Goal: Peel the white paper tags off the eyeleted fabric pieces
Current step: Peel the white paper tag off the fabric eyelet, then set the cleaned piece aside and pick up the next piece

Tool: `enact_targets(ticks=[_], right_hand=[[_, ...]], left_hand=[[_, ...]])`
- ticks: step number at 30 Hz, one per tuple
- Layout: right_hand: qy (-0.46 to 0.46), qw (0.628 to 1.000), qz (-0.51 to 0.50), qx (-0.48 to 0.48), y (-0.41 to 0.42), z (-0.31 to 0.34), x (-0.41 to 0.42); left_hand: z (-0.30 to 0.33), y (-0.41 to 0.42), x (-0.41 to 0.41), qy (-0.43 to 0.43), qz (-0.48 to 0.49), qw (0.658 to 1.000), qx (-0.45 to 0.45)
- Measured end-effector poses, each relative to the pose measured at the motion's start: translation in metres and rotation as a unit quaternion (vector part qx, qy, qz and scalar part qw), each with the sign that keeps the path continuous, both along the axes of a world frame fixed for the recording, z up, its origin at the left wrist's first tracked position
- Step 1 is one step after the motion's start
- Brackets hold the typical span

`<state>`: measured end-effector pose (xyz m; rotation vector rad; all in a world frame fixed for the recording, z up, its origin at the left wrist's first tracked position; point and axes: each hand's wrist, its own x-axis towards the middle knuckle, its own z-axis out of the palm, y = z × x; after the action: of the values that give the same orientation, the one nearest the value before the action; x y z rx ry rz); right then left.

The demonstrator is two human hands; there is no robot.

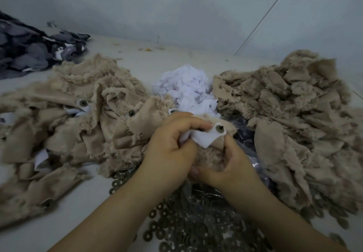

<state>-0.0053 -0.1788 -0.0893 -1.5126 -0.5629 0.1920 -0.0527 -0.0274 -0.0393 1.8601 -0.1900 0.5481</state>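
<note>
Both hands work one fabric piece, just in front of the paper heap.
The left hand pinches the white tag by the eyelet; the right hand grips the fabric, apparently from below.

Two hands — three fabric heaps

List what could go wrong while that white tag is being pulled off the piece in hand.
1. The left hand pinches the white tag, which still sits round the eyelet; it may tear and leave paper there.
2. The right hand grips only the fabric piece, whose frayed edge might pull loose.
</note>
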Motion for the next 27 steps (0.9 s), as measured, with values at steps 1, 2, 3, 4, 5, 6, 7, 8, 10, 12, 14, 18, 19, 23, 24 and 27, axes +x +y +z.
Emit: enact_targets(ticks=[1, 2, 3, 4, 5, 6, 7, 8, 10, 12, 14, 18, 19, 23, 24, 27], right_hand=[[-0.01, 1.0, 0.012, 0.007, 0.003, 0.001, -0.001], [-0.025, 1.0, 0.011, 0.005, 0.006, 0.003, -0.003], [-0.043, 0.999, 0.002, -0.007, 0.008, 0.005, -0.005], [-0.051, 0.998, -0.005, -0.022, 0.009, 0.005, -0.006], [-0.047, 0.998, -0.006, -0.032, 0.009, 0.005, -0.008], [-0.029, 0.999, 0.002, -0.031, 0.009, 0.006, -0.009], [-0.014, 0.999, 0.012, -0.034, 0.009, 0.007, -0.01], [-0.007, 0.999, 0.015, -0.04, 0.008, 0.007, -0.011], [-0.004, 0.999, 0.003, -0.052, 0.006, 0.007, -0.009], [-0.003, 0.998, -0.011, -0.056, 0.005, 0.008, -0.009], [-0.008, 0.998, -0.02, -0.062, 0.006, 0.009, -0.011], [-0.104, 0.986, -0.065, -0.114, 0.005, 0.012, -0.012], [-0.147, 0.976, -0.09, -0.135, 0.004, 0.013, -0.011], [-0.307, 0.902, -0.187, -0.238, -0.002, 0.018, -0.005], [-0.317, 0.89, -0.202, -0.26, -0.005, 0.02, -0.003], [-0.327, 0.852, -0.241, -0.329, -0.013, 0.026, 0.004]], left_hand=[[0.0, -0.001, -0.001, -0.003, -0.008, 0.998, 0.056], [-0.001, -0.002, 0.0, -0.006, -0.003, 0.992, 0.123], [-0.003, -0.001, 0.003, -0.023, 0.01, 0.984, 0.176], [-0.002, 0.0, 0.006, -0.051, 0.028, 0.975, 0.216], [0.0, 0.002, 0.01, -0.084, 0.046, 0.964, 0.249], [0.002, 0.005, 0.014, -0.114, 0.069, 0.951, 0.279], [0.004, 0.011, 0.019, -0.137, 0.09, 0.938, 0.305], [0.006, 0.019, 0.026, -0.148, 0.113, 0.926, 0.327], [0.009, 0.038, 0.041, -0.128, 0.162, 0.911, 0.358], [0.006, 0.06, 0.056, -0.034, 0.21, 0.877, 0.43], [0.003, 0.076, 0.066, 0.136, 0.238, 0.781, 0.561], [-0.013, 0.081, 0.063, 0.156, 0.249, 0.733, 0.613], [-0.015, 0.076, 0.061, 0.117, 0.246, 0.745, 0.609], [-0.012, 0.057, 0.059, 0.03, 0.228, 0.758, 0.61], [-0.01, 0.053, 0.058, 0.019, 0.225, 0.763, 0.606], [-0.009, 0.038, 0.053, -0.01, 0.205, 0.774, 0.598]])
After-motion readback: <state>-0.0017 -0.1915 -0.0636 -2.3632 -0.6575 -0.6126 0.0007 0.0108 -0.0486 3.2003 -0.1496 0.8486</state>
